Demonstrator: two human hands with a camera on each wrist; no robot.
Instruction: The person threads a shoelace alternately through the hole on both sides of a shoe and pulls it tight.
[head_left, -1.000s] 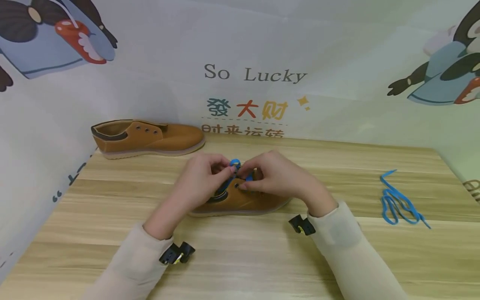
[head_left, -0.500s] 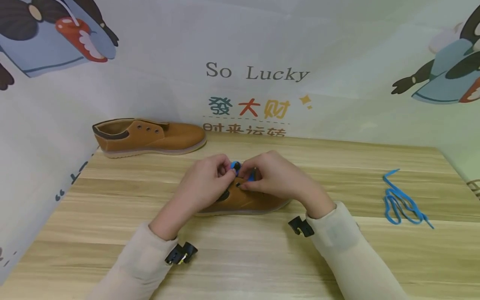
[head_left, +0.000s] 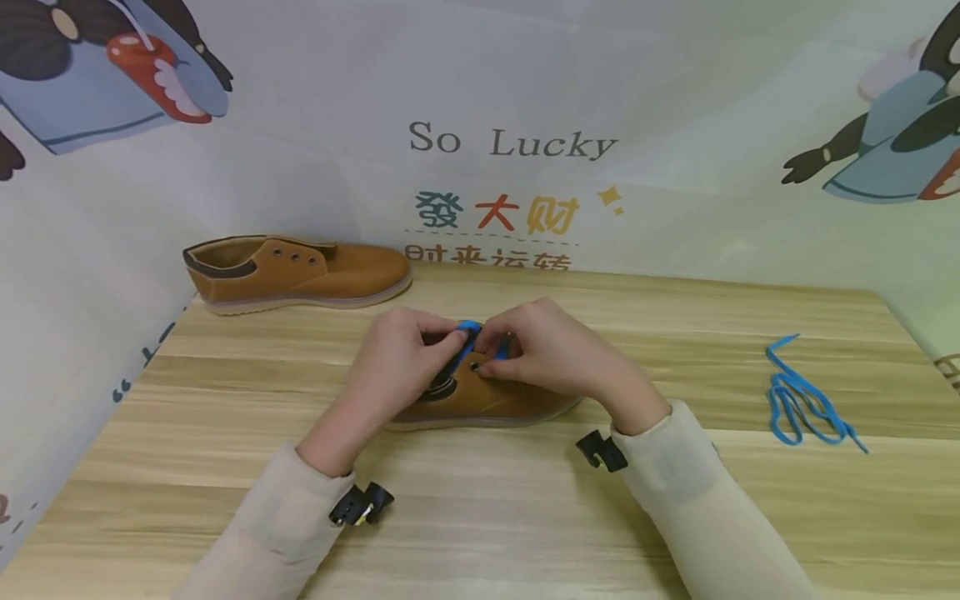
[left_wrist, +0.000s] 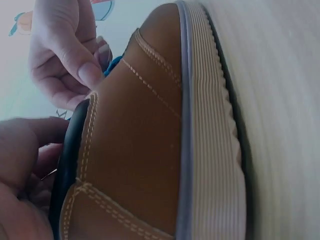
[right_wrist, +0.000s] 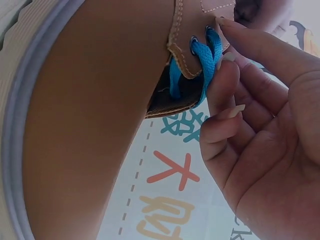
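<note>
A tan leather shoe (head_left: 517,407) stands on the table between both hands, toe to the right in the head view. Blue shoelace (right_wrist: 204,55) runs through its front eyelets and across the dark throat. At the top of the opening, my left hand (head_left: 401,358) pinches a blue stretch of lace between thumb and fingertips. My right hand (head_left: 551,354) grips the eyelet flap, its thumb beside an eyelet and its curled fingers by the lace. In the left wrist view the padded collar (left_wrist: 72,145) passes close to the left fingers.
Another tan shoe (head_left: 322,279), without a lace, stands at the back left. A loosely bundled blue shoelace (head_left: 806,400) lies on the wooden table (head_left: 480,517) at the right. A printed backdrop (head_left: 675,100) rises behind the table.
The blue lace between the hands has turned from a round loop into a bent strip at the left fingertips. The left hand has tilted slightly; the right hand has hardly moved.
</note>
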